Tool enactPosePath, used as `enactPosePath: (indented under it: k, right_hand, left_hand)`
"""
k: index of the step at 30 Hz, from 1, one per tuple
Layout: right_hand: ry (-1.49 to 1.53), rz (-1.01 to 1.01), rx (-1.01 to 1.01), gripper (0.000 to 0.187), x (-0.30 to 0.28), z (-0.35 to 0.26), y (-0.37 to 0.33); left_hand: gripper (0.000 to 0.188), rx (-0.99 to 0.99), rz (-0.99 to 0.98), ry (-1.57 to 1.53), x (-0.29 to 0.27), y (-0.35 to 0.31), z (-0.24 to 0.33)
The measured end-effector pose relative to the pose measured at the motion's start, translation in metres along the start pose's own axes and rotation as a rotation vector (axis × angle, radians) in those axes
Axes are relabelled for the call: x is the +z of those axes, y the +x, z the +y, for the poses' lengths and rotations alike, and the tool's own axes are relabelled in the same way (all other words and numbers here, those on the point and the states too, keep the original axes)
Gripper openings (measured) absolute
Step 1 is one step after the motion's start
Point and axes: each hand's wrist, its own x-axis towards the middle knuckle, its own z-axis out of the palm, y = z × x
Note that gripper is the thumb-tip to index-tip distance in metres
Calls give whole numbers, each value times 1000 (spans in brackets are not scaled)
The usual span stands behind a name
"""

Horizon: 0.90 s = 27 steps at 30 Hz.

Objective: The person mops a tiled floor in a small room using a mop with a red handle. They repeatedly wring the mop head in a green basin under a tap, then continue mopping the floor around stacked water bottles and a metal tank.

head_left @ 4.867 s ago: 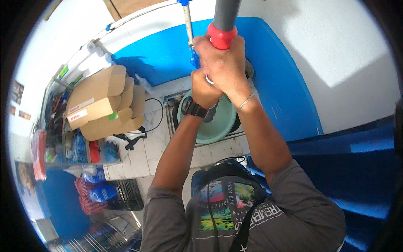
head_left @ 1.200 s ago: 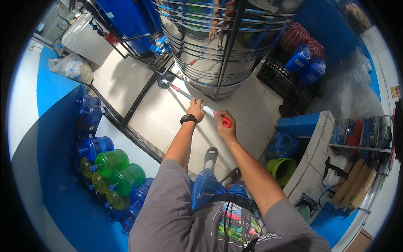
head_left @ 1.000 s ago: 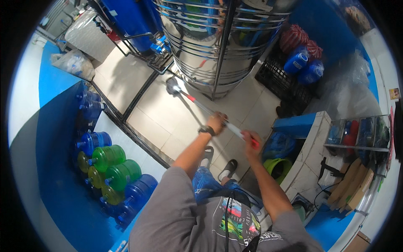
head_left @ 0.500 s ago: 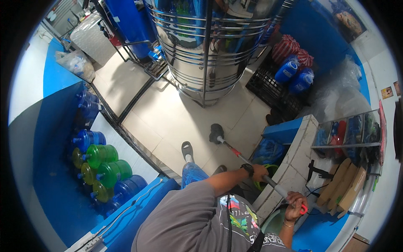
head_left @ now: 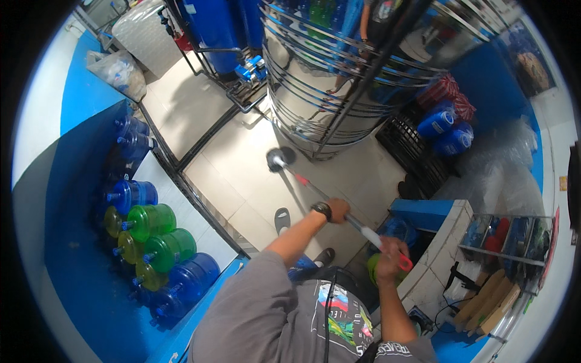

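A mop [head_left: 319, 192] slants over the pale tiled floor, its dark round head [head_left: 289, 155] lying near the foot of the steel tank. Its grey and white pole has a red collar low down and a red loop at the top end. My left hand [head_left: 339, 210], with a dark watch at the wrist, is closed around the middle of the pole. Higher up, my right hand [head_left: 392, 249] wraps round the white grip beside the red loop. My sandalled feet stand on the tiles behind the mop.
A shiny steel tank [head_left: 302, 97] with blue cylinders [head_left: 212, 30] and pipes stands ahead. Blue and green water jugs [head_left: 170, 249] are stacked at left behind a dark floor edge. On the right are a black crate [head_left: 407, 145], a tiled ledge [head_left: 445, 233] and a small rack [head_left: 502, 242].
The mop head has moved forward and left, closer to the tank's base. Both hands have moved forward and left with the pole, still gripping it. The view has shifted slightly.
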Motion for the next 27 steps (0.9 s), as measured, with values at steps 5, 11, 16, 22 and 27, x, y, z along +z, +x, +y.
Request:
enactPosePath:
  k: [5,11,16,22,27]
  right_hand:
    - [-15,-241,110,20,142,83,55]
    - [-91,-343,43,13,260,109,76]
    - [-184,-317,63,11,211,99,50]
    - [-392,-143,116,17,15,31,-7]
    - [-687,28,62,28,-161,-105,-52]
  left_hand:
    - [41,-417,361,90,-74,-50,-136]
    - [60,-658,428,19,-117,-102,-214]
    - [52,-619,452,46,-73,-87,-192]
    - [57,-281,335,93,37,-33,-42]
    - [52,361,287,-231,125,20,139]
